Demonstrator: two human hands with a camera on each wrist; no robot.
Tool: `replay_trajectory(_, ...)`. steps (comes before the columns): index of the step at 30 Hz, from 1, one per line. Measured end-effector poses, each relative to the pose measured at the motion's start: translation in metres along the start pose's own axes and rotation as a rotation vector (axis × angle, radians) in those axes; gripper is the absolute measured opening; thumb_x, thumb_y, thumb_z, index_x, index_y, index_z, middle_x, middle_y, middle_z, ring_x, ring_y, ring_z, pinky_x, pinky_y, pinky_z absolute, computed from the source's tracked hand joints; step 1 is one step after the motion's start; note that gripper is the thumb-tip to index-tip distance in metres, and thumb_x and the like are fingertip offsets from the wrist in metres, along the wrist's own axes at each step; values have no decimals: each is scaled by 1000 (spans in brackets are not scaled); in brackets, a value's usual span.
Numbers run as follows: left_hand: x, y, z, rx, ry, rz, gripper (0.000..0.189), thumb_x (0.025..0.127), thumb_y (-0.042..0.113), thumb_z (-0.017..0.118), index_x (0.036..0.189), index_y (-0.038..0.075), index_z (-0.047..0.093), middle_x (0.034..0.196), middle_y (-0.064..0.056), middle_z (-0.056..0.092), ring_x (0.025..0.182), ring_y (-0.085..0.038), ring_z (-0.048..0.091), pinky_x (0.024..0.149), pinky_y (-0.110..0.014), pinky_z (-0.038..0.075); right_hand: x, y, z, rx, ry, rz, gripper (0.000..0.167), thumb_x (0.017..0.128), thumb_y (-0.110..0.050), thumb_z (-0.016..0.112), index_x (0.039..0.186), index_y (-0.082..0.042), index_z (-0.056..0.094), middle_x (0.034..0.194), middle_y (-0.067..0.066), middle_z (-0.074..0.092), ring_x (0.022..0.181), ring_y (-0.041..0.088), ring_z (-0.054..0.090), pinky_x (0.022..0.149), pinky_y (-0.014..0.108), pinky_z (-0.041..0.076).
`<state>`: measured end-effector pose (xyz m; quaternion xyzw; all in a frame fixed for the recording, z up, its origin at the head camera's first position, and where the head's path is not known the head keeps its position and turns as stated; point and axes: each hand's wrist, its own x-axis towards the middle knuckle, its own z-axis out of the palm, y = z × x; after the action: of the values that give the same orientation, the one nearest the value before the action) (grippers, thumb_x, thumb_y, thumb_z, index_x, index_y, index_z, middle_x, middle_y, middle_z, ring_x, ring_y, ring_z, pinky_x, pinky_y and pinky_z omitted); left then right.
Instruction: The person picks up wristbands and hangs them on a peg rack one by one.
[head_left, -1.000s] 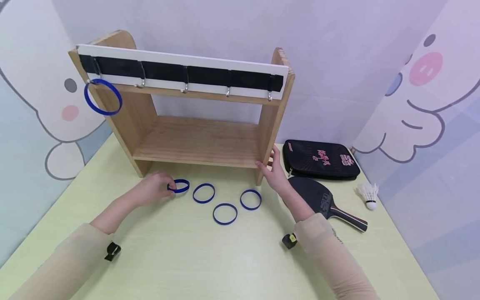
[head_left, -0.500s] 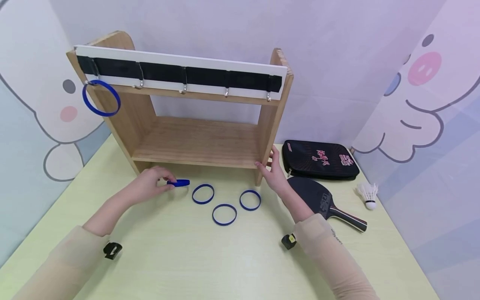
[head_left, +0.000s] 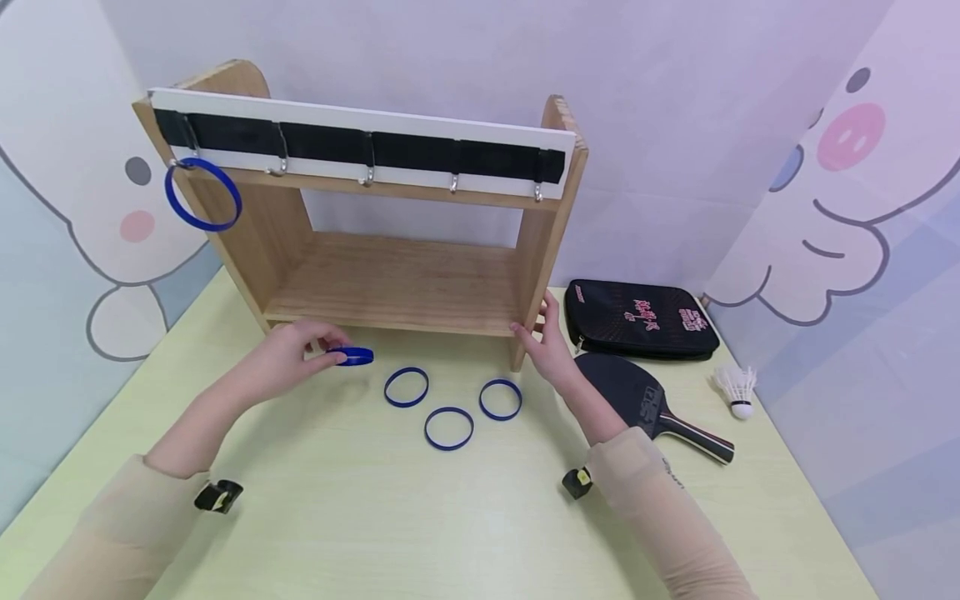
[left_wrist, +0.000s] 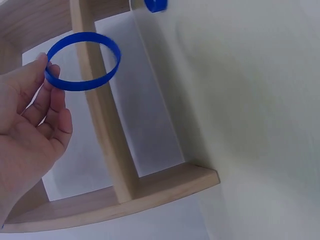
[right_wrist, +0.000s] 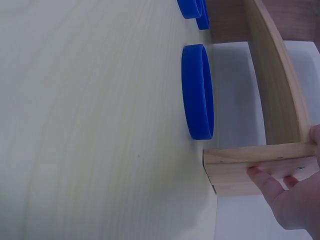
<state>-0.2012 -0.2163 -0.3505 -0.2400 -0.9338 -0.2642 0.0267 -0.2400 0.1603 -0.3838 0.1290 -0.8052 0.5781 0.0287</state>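
Note:
My left hand [head_left: 281, 362] pinches a blue ring [head_left: 360, 357] between thumb and fingers, raised off the table before the shelf's lower left. In the left wrist view that ring [left_wrist: 82, 86] is seen whole. My right hand [head_left: 553, 354] grips the right side panel of the wooden shelf [head_left: 397, 283] near its foot; the right wrist view shows fingers on the panel [right_wrist: 235, 170]. Another blue ring [head_left: 238, 200] hangs from the leftmost metal hook [head_left: 180, 163] on the shelf's top board [head_left: 352, 113]. Three more rings, the nearest one [head_left: 449, 448] among them, lie flat on the table.
Several bare hooks, such as the middle hook [head_left: 367, 177], run along a black strip [head_left: 322, 143]. Right of the shelf lie a black zipped case [head_left: 637, 325], a table tennis bat [head_left: 618, 387] and a shuttlecock [head_left: 737, 387]. Walls stand behind and at both sides.
My left hand has lifted the blue ring off the table and drawn it slightly up and left. The right hand stays on the shelf panel.

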Motion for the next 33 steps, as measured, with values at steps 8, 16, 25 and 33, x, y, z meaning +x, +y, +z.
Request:
replay_trajectory(8,-3,11,-13,7,75,44,11,85,15,71,95,14,70,83,4,65,76,-14,54,60,-25,44,12,28,-1,-46,68,-5,74,91,-15,63,147,-23,15,136,23,35,108,42,52,86,52,50)
replay_trajectory(16,-5,16,-26,-8,163,105,9,83,14,73,91,14,70,75,4,63,63,-11,48,51,-20,38,8,11,-1,-181,169,-84,69,86,-19,70,142,-18,30,127,18,51,92,34,63,61,35,58)
replay_trajectory(25,-6,30,-54,14,290,58,8,83,10,72,91,12,70,76,3,65,63,-10,50,51,-19,41,18,15,-4,-274,228,-219,72,82,-19,73,141,-16,31,130,18,49,98,34,62,76,46,55)
replay_trajectory(33,-8,45,-84,-34,473,52,8,85,10,70,93,8,70,77,15,65,64,2,51,51,-13,37,18,14,-5,-282,225,-273,81,80,-7,71,145,-16,24,132,20,46,99,37,61,80,51,53)
